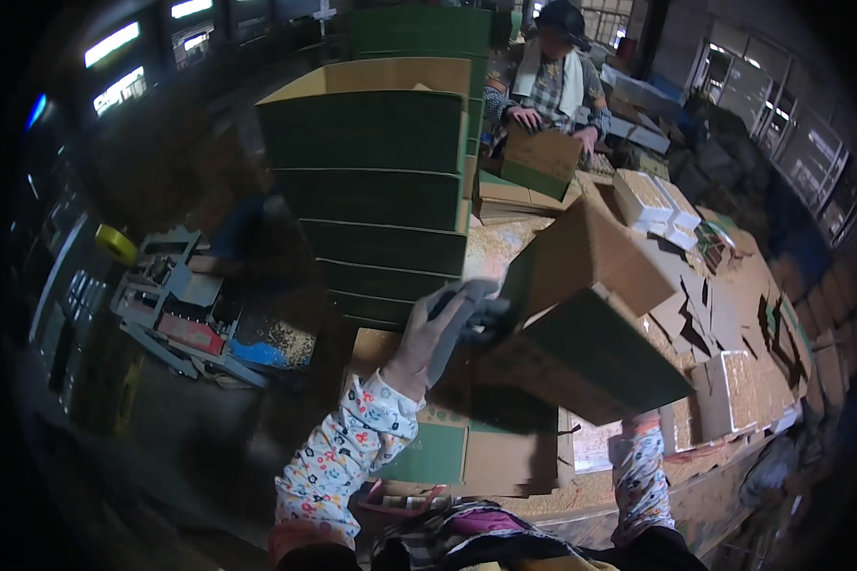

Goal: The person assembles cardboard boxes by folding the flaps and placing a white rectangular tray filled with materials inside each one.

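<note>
One open green-and-brown cardboard carton [602,354] tilts at three o'clock from the view's middle. The person's left hand [445,322], gloved and blurred, is at its nine-o'clock side; whether it grips cannot be told. The right hand [642,420] is mostly hidden beneath the carton at its five o'clock, its grip unclear. Five green carton fronts show in one stack [367,133] at eleven o'clock; at one, one co-worker [554,81] has two hands on another carton [540,160]. One yellow tape roll [116,244] sits at nine.
</note>
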`<state>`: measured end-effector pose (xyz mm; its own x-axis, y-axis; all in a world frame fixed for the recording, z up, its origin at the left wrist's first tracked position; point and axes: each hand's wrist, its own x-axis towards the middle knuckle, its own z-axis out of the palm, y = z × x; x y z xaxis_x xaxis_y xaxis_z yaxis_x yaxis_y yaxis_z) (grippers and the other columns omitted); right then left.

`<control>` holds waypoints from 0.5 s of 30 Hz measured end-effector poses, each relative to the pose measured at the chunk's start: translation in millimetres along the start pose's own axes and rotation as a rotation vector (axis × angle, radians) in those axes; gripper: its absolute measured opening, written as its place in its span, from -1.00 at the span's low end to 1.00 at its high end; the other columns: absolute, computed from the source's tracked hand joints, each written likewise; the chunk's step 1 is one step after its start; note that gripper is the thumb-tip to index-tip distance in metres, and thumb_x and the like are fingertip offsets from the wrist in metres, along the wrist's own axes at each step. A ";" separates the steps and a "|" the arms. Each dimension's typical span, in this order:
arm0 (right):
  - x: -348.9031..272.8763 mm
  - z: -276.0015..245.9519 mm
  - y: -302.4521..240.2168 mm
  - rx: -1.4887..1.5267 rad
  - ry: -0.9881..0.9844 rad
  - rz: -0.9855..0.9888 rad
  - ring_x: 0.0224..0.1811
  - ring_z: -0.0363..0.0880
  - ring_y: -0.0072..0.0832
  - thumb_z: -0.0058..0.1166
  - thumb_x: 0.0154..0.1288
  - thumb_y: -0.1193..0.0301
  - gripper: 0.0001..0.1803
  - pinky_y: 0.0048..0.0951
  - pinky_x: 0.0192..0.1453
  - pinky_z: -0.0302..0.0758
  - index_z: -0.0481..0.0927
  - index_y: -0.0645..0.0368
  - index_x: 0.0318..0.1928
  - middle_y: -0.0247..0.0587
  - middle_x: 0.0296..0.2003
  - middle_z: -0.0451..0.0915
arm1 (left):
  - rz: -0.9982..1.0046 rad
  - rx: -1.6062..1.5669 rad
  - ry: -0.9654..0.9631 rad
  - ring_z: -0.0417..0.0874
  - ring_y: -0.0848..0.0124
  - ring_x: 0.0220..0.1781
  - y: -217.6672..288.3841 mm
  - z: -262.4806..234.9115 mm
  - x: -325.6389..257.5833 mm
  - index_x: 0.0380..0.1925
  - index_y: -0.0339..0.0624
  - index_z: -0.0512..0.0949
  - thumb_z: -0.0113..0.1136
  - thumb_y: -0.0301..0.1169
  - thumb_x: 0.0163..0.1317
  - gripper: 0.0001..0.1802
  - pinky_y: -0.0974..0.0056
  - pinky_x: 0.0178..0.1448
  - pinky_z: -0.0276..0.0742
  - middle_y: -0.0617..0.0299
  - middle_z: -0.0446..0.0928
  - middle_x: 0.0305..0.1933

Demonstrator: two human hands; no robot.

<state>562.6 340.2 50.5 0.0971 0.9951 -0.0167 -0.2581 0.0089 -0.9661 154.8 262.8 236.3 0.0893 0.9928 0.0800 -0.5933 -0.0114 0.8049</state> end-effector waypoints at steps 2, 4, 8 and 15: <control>32.9 24.2 -51.4 0.084 -0.028 -0.117 0.04 0.47 -0.46 -0.03 0.34 0.29 -0.55 -0.40 0.17 0.37 0.39 0.23 0.17 -0.22 0.01 0.52 | 0.588 0.576 0.041 0.49 0.27 0.10 38.5 2.6 -3.7 0.09 -0.34 0.37 0.25 -0.35 0.14 -0.46 0.26 0.18 0.39 0.05 0.46 0.07; 68.3 52.6 -124.7 0.104 -0.039 -0.286 0.05 0.47 -0.44 -0.04 0.35 0.28 -0.56 -0.41 0.17 0.37 0.39 0.23 0.16 -0.22 0.01 0.52 | 1.274 1.255 0.323 0.35 0.18 0.23 113.6 -17.0 8.7 0.22 -0.30 0.20 0.26 -0.45 0.10 -0.31 0.19 0.29 0.28 -0.02 0.32 0.17; 133.4 160.6 -215.6 0.173 -0.209 -0.430 0.05 0.46 -0.42 -0.07 0.36 0.26 -0.57 -0.41 0.18 0.37 0.40 0.23 0.15 -0.23 0.01 0.52 | 0.851 0.367 0.421 0.60 0.17 -0.06 210.1 -139.8 31.5 -0.02 -0.41 0.46 0.36 -0.19 0.06 -0.41 0.19 0.07 0.46 -0.03 0.56 -0.08; 172.1 378.5 -197.2 0.207 -0.808 -0.160 0.07 0.46 -0.39 -0.12 0.39 0.24 -0.59 -0.41 0.19 0.36 0.42 0.22 0.12 -0.24 0.01 0.52 | 1.152 1.205 0.906 0.55 -0.03 0.03 133.9 -190.5 65.3 0.26 -0.48 0.09 0.20 -0.34 0.17 -0.24 0.14 0.10 0.42 -0.25 0.48 -0.02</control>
<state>266.3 546.8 335.6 -0.5489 0.7439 0.3813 -0.4778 0.0951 -0.8733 -71.2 348.8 237.3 -0.5142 0.1926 0.8358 0.7837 -0.2903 0.5491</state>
